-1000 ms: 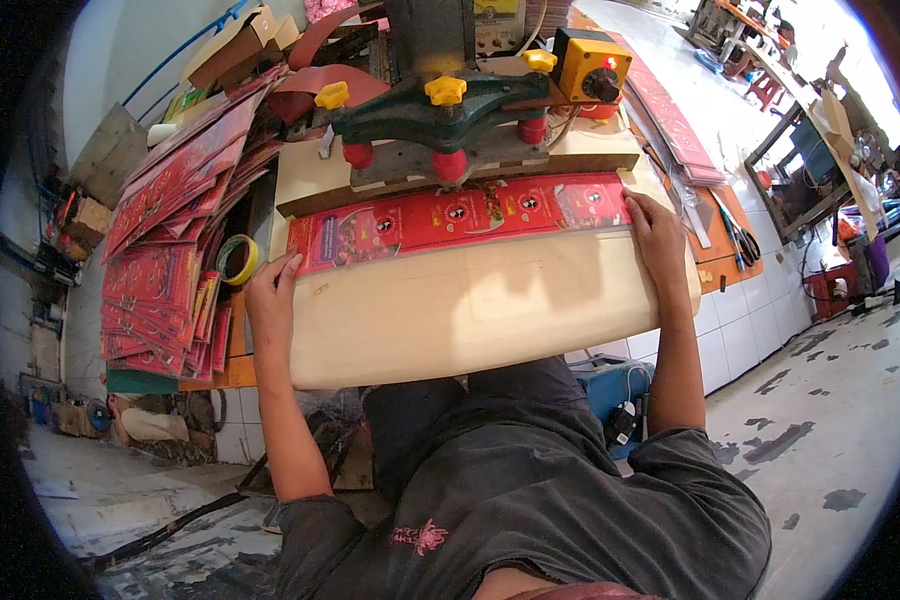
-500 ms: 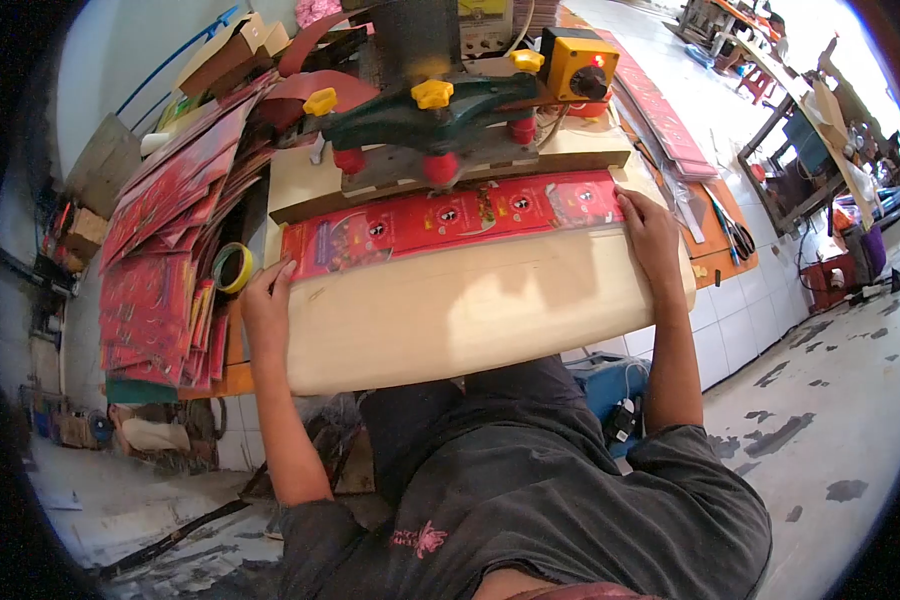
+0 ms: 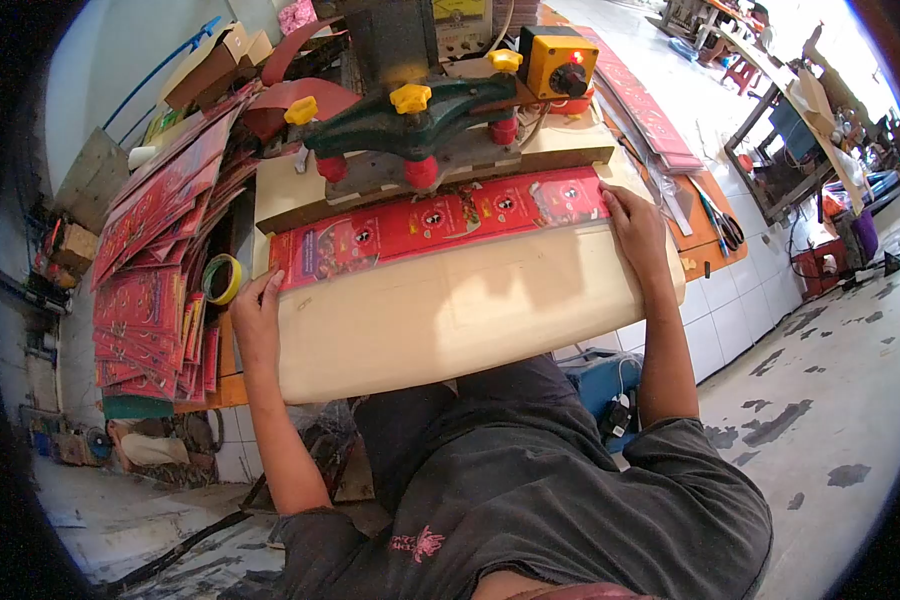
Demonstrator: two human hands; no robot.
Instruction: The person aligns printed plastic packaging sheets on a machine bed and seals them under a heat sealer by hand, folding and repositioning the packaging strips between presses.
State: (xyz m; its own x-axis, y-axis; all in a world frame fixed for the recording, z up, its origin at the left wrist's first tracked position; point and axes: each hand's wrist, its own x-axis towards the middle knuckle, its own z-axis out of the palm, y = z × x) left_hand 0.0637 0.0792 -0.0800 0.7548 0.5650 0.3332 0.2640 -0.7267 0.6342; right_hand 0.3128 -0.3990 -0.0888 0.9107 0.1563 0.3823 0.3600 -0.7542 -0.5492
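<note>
A long red printed strip lies on a cream-coloured board, with its far edge by the bar of a dark green press. At the strip's left end, my left hand rests with fingertips pressed together on its corner and the board's edge. My right hand has its fingers on the strip's right end, its palm along the board's right edge. Both hands look closed round the strip and board edges; the undersides of the fingers are hidden.
Stacked red printed sheets and a yellow tape roll lie on the left. A yellow control box is mounted on the press. More red strips and scissors lie on the right.
The whole view has shifted, so the press, board and both hands appear a little further left. Both hands keep their places at the strip's ends.
</note>
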